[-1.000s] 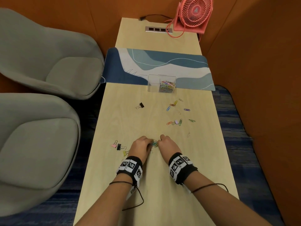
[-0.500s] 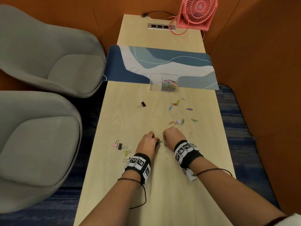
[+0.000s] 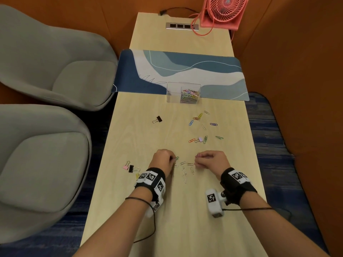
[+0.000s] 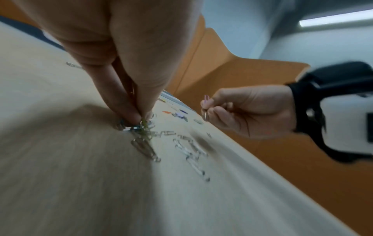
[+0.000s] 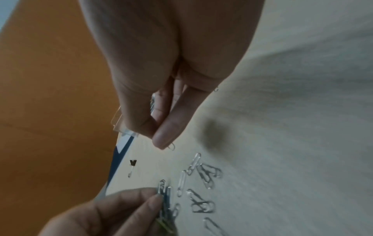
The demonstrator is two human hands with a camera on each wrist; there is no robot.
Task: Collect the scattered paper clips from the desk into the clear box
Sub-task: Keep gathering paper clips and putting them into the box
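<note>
My left hand (image 3: 168,160) pinches a small bunch of paper clips (image 4: 141,126), green, blue and silver, with its tips down on the desk. A short way to the right, my right hand (image 3: 199,160) is lifted slightly and pinches a silver paper clip (image 4: 204,115). Several silver clips (image 3: 184,170) lie loose on the wood between the two hands. Farther up the desk lie several coloured clips (image 3: 201,127). The clear box (image 3: 173,93) stands at the near edge of the blue desk mat, with a heap of coloured clips in its right compartment.
Binder clips lie on the desk: a black one (image 3: 157,119) at mid left, a pink one (image 3: 126,166) and a black one (image 3: 133,168) beside my left wrist. A pink fan (image 3: 222,12) stands at the far end. Grey chairs (image 3: 46,71) flank the left side.
My hands were together over one spot and have drawn apart, the right one sideways to the right. Loose silver clips now show between them.
</note>
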